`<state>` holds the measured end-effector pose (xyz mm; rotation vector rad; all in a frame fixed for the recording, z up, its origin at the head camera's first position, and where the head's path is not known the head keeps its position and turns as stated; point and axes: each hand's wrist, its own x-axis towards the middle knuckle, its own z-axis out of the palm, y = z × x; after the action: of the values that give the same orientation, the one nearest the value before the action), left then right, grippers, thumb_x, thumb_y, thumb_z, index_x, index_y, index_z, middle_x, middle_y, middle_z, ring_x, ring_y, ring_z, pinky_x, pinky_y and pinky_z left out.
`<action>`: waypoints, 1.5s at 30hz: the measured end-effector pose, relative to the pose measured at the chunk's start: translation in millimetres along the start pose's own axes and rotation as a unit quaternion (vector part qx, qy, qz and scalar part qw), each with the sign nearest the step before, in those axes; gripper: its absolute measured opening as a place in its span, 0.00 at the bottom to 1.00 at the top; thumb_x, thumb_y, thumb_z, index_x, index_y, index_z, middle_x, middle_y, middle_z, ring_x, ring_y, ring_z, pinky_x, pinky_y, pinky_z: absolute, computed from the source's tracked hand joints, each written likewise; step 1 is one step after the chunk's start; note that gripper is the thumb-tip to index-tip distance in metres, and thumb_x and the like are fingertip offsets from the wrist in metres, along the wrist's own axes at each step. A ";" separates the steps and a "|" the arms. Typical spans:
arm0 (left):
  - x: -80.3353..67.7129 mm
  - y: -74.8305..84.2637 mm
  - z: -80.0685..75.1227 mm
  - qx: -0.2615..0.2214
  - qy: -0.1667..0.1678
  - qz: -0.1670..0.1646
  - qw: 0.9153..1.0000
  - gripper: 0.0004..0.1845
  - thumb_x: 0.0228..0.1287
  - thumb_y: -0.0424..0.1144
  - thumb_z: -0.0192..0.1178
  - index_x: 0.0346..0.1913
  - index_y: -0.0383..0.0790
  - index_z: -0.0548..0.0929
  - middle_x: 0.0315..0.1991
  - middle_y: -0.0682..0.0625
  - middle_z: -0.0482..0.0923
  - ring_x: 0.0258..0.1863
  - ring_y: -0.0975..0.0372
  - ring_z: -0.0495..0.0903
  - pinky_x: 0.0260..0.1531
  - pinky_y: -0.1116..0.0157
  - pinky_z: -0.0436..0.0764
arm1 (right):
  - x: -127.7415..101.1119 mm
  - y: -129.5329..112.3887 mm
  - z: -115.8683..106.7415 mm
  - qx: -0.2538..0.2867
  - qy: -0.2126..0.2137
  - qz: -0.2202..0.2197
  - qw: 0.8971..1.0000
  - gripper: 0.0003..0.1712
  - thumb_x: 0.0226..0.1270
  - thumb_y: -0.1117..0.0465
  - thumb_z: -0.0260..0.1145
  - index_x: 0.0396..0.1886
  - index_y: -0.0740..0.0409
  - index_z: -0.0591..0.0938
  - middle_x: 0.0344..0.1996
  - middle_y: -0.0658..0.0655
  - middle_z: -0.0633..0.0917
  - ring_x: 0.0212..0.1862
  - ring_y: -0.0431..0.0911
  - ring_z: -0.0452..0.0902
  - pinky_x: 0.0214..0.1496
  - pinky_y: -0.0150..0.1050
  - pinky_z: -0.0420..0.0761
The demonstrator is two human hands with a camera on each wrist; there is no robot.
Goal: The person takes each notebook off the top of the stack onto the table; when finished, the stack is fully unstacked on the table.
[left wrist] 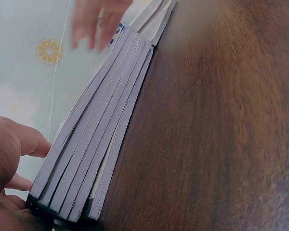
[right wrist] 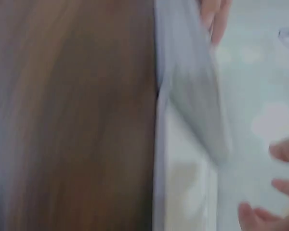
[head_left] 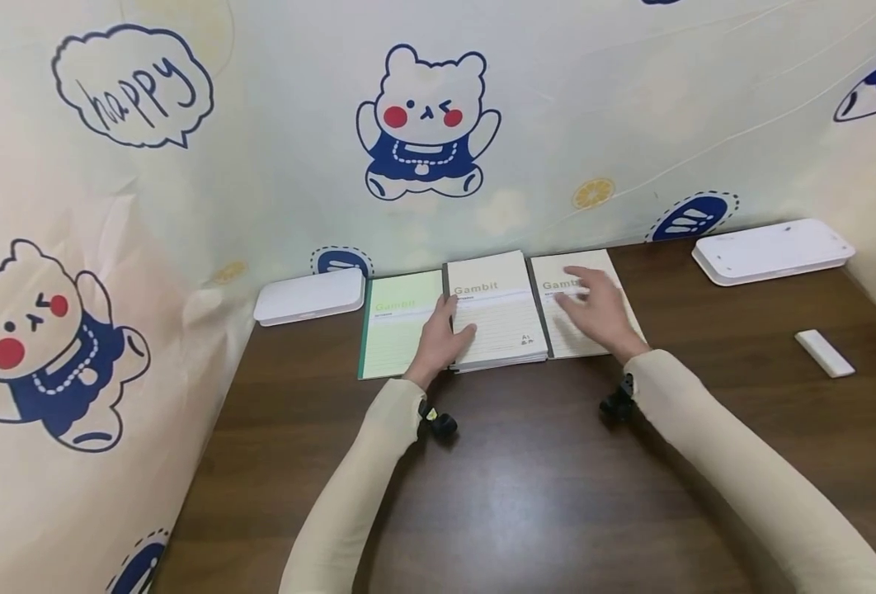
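Home desk, cartoon-bear cloth backdrop

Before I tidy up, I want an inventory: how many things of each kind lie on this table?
Stack of notebooks with cream cover on top, under the left hand: 1
Single notebooks, green and cream, the latter under the right hand: 2
White flat cases: 2
Small white bar: 1
Total: 6
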<state>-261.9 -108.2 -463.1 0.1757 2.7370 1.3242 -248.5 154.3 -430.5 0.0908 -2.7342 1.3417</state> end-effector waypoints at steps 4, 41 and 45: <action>0.4 2.3 1.6 0.002 -0.002 0.007 1.000 0.38 0.67 0.41 0.57 0.75 0.35 0.55 0.77 0.36 0.42 0.77 0.49 0.46 0.74 0.53 0.55 | 2.5 -20.3 26.7 0.013 -0.074 -0.008 0.997 0.36 0.69 0.53 0.62 0.72 0.61 0.63 0.69 0.69 0.66 0.68 0.64 0.64 0.67 0.57 0.69; -2.4 6.9 0.2 0.015 -0.001 0.001 1.000 0.38 0.68 0.42 0.57 0.75 0.35 0.53 0.78 0.38 0.41 0.77 0.50 0.47 0.73 0.54 0.57 | 5.3 -20.9 38.5 0.010 -0.047 0.070 0.996 0.35 0.63 0.61 0.67 0.69 0.65 0.68 0.69 0.67 0.68 0.73 0.61 0.57 0.74 0.55 0.59; -1.6 4.5 0.5 0.015 0.003 -0.002 1.000 0.36 0.69 0.40 0.55 0.75 0.34 0.54 0.78 0.39 0.41 0.77 0.51 0.46 0.74 0.55 0.55 | 8.1 -14.8 27.2 0.032 -0.052 0.084 0.995 0.32 0.65 0.63 0.65 0.68 0.60 0.69 0.70 0.66 0.67 0.74 0.60 0.56 0.73 0.55 0.60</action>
<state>-260.0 -105.3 -459.8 0.1689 2.7605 1.2857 -256.7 123.6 -434.5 -0.0694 -2.8406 1.5100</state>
